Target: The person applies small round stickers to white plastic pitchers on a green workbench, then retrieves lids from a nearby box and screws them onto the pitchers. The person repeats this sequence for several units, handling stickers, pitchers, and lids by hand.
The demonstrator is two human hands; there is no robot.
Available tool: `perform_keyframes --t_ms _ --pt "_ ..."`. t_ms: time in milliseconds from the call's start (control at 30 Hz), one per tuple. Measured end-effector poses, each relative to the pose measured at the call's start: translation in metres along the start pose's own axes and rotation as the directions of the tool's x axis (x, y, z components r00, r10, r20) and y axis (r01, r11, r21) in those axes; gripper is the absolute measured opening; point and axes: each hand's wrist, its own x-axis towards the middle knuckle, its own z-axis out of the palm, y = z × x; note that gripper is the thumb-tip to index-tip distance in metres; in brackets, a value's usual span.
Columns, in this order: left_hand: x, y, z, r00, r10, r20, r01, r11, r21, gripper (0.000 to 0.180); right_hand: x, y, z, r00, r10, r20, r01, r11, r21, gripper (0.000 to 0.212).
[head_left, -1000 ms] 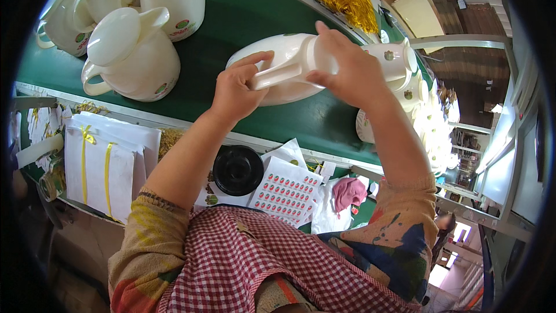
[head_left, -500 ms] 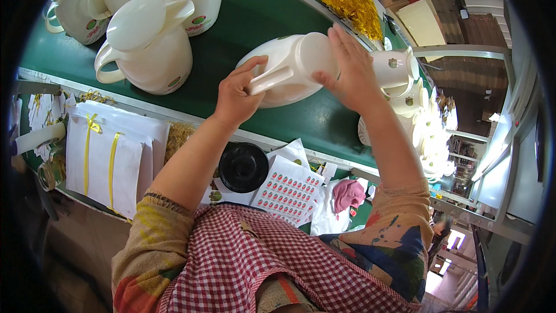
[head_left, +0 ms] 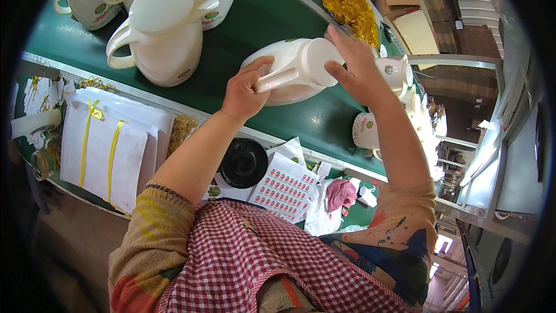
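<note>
A cream-white lidded jug [head_left: 281, 90] lies tilted over the green belt, its round lid [head_left: 323, 62] turned to the right. My left hand [head_left: 248, 90] is closed round the jug's handle. Beside the lid, my right hand [head_left: 356, 61] has its fingers stretched out and its thumb at the lid's edge; whether the palm touches it I cannot tell. To the left stands an upright cream jug [head_left: 168, 40] with a lid, spout, handle and small coloured label. Several similar jugs are grouped behind it.
More white jugs [head_left: 366, 130] line the belt [head_left: 226, 58] on the right. Gold tinsel [head_left: 350, 8] lies beyond the far rail. Nearer me are a black round dish [head_left: 244, 163], a sticker sheet [head_left: 284, 188], a pink cloth [head_left: 341, 195] and white sheets with yellow ribbons [head_left: 110, 156].
The standing jugs on the left have shifted right along the belt. The held jug is slightly further right, and my right thumb has slid from over the lid to its edge.
</note>
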Motion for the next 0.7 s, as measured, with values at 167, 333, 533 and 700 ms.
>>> perform_keyframes --t_ms 167,333,533,700 --pt "0.001 -0.004 0.004 1.0 0.024 0.004 -0.024 1.0 0.019 0.02 -0.014 -0.007 -0.003 0.983 0.137 -0.125 -0.115 0.979 0.168 0.063" --pt "0.003 -0.002 -0.006 1.0 0.021 -0.003 -0.02 0.998 0.064 0.014 -0.021 -0.004 -0.014 0.831 0.473 0.293 -0.547 0.791 0.275 0.067" --pt "-0.001 0.002 0.003 0.987 -0.044 0.153 0.082 0.963 -0.257 0.023 -0.015 -0.011 0.029 0.998 -0.058 0.01 0.052 0.949 0.31 0.064" --pt "-0.08 0.028 0.045 0.954 -0.155 0.255 0.109 0.976 0.186 0.022 -0.023 -0.056 0.045 0.871 0.491 0.029 -0.473 0.819 0.326 0.057"
